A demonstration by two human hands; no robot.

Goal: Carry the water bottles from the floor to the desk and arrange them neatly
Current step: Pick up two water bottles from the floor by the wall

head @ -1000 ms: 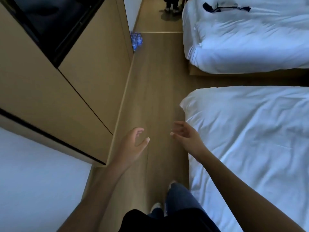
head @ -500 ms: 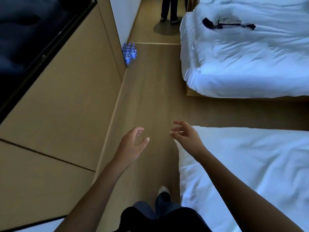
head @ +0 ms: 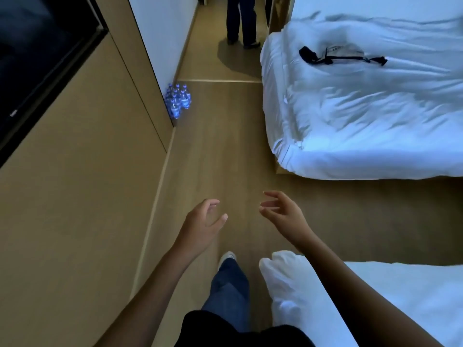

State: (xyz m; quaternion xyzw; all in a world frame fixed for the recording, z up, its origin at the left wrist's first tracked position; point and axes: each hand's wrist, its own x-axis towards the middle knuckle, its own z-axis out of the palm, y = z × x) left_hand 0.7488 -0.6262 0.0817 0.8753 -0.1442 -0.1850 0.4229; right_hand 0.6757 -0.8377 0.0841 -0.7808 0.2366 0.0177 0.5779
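A cluster of several clear water bottles (head: 177,100) with blue labels stands on the wooden floor, tight against the corner where the tan wall panel meets the white wall. My left hand (head: 201,221) hangs in front of me with loosely curled fingers and holds nothing. My right hand (head: 281,213) is beside it, fingers relaxed and spread, also holding nothing. Both hands are well short of the bottles. The desk is not in view.
A tan panelled wall (head: 82,196) with a dark screen (head: 37,58) runs along the left. Two beds with white bedding lie to the right, one far (head: 363,108) and one near (head: 375,296). A black strap (head: 340,57) lies on the far bed. Another person's legs (head: 240,21) stand down the aisle.
I have walked forward along the aisle; the bottles and the far bed are closer and larger. The near bed has slid down in view. Both hands keep the same loose pose.
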